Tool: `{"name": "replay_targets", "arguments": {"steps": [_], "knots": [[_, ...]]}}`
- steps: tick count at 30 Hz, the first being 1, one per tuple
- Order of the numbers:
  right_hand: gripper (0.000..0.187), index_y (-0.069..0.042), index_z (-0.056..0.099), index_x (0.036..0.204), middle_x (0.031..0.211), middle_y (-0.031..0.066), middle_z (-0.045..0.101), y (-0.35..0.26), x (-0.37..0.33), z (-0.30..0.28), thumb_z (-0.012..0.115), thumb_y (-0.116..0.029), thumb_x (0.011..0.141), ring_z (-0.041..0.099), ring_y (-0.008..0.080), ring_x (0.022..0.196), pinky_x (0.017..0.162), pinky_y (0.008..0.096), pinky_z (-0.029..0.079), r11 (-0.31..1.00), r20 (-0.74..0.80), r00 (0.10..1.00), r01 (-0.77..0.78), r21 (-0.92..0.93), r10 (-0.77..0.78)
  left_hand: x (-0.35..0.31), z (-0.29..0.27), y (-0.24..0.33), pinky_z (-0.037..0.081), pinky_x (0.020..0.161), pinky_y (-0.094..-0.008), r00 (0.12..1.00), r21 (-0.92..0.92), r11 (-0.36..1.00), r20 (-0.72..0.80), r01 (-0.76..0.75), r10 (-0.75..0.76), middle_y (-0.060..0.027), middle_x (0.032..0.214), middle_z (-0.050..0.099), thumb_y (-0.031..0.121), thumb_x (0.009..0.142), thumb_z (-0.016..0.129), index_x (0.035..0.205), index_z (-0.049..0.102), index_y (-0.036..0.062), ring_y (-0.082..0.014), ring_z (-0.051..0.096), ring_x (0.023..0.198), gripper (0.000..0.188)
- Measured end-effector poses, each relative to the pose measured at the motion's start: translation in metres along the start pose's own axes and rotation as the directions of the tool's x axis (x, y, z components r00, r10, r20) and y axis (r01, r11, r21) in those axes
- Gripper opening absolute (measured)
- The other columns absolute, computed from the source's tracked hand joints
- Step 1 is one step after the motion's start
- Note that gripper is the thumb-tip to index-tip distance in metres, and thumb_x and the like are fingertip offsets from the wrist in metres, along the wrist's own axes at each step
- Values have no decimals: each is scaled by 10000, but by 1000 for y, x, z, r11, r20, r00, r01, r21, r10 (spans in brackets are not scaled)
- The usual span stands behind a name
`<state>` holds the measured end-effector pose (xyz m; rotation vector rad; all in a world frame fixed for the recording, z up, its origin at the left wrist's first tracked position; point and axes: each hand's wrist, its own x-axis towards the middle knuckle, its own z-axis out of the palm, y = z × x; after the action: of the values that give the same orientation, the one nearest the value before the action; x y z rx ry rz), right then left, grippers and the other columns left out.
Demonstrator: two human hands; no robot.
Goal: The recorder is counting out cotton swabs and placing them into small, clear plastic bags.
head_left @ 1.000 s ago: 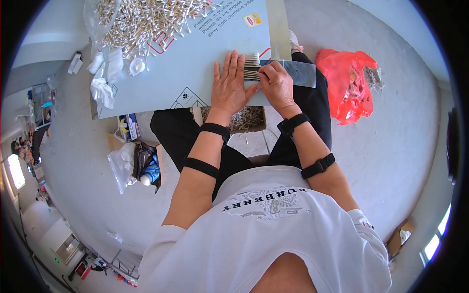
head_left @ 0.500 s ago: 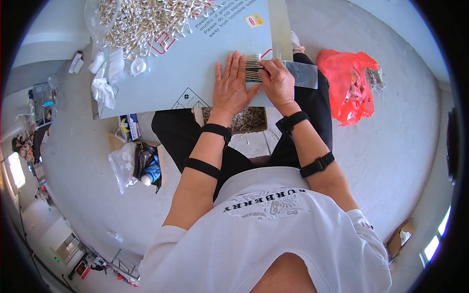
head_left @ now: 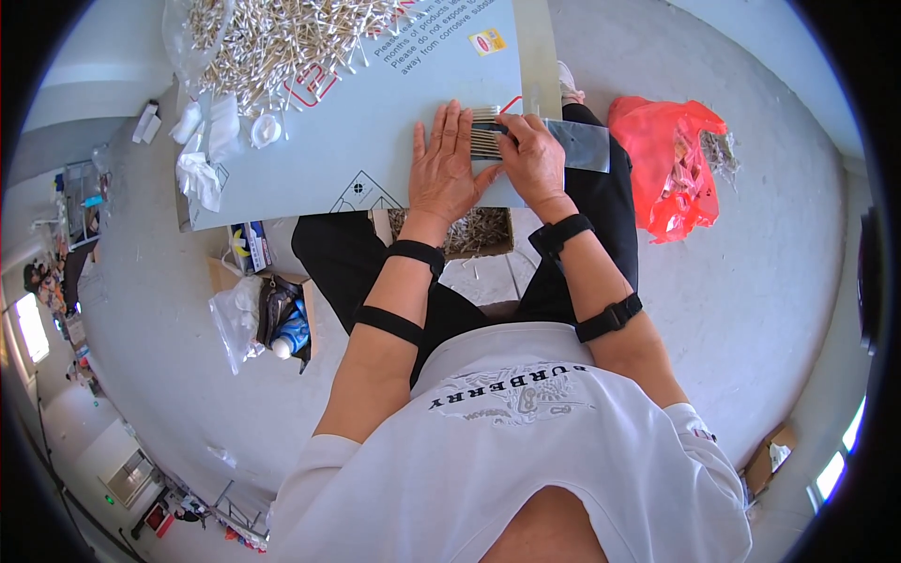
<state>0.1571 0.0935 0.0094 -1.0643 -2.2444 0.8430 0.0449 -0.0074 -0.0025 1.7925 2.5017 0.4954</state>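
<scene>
My left hand (head_left: pixel 444 169) lies flat on the grey board, fingers stretched out and together. Its fingers rest over the left ends of a row of cotton swabs (head_left: pixel 484 144) lying side by side. A few more swabs (head_left: pixel 485 114) lie just beyond, with a dark gap between the two groups. My right hand (head_left: pixel 533 161) is closed in a pinch at the right ends of the nearer swabs; its fingertips are partly hidden. From under that hand a clear flat plastic bag (head_left: pixel 586 146) sticks out to the right, past the board's edge.
A big heap of cotton swabs (head_left: pixel 282 42) covers the board's (head_left: pixel 310 159) far left. Crumpled white wrapping (head_left: pixel 198 176) and a small white roll (head_left: pixel 266 129) lie nearby. A box of swabs (head_left: pixel 479 232) stands below, between my legs. A red plastic bag (head_left: pixel 662 169) sits on the floor at right.
The row of swabs has split, and a dark gap now shows between the few far ones and the nearer group. Both hands have stayed in almost the same place.
</scene>
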Motion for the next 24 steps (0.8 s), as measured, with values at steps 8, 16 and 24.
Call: {"name": "replay_targets", "arguments": {"steps": [8,16,24], "knots": [[198,-126,684,981,857,101,606,0,2,0,643,-159,789,630,317,848,723,420,512,998,27,999,-17,-53,19,0,0,1,117,1168,-509,1000,-10,1000,3,1,-1,-125,1540,264,599,814,585,1466,289,43,-267,209,1444,907],[524,-108,614,1169,971,120,579,7,8,-21,788,-162,677,631,329,881,735,412,524,987,201,972,138,-81,-119,-1,-1,-1,128,1159,-511,1000,-33,999,8,0,0,-117,1551,248,607,859,524,1477,271,59,-267,212,1444,864],[533,-133,596,1225,984,111,578,14,16,-18,767,-212,726,634,330,859,707,419,521,971,260,958,171,-167,-124,-1,2,-3,110,1166,-506,999,-14,1000,35,-3,4,-109,1561,225,571,918,444,1484,267,70,-269,200,1446,777]]}}
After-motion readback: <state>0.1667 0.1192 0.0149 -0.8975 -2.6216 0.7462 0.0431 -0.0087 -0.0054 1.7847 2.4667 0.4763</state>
